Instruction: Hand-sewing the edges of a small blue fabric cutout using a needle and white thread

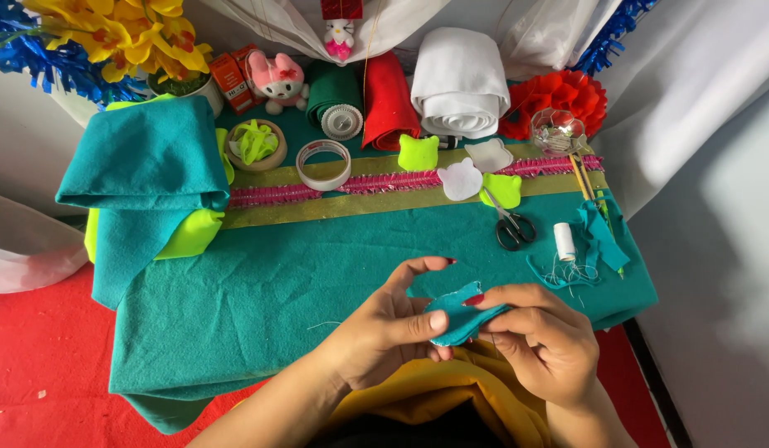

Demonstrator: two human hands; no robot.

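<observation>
A small teal felt piece (461,317) with pale stitching along its edge is pinched between both hands, low in the view over my lap. My left hand (393,328) grips it from the left with thumb on top and forefinger raised. My right hand (544,340) holds its right side between thumb and fingers. A thin thread hangs below the piece. I cannot see a needle.
A teal cloth (260,307) covers the low table. On it lie black scissors (514,226), a white thread spool (564,241), teal scraps (598,236), green and white felt shapes (461,179), a tape roll (323,164), folded teal fabric (148,166) and fabric rolls (459,83).
</observation>
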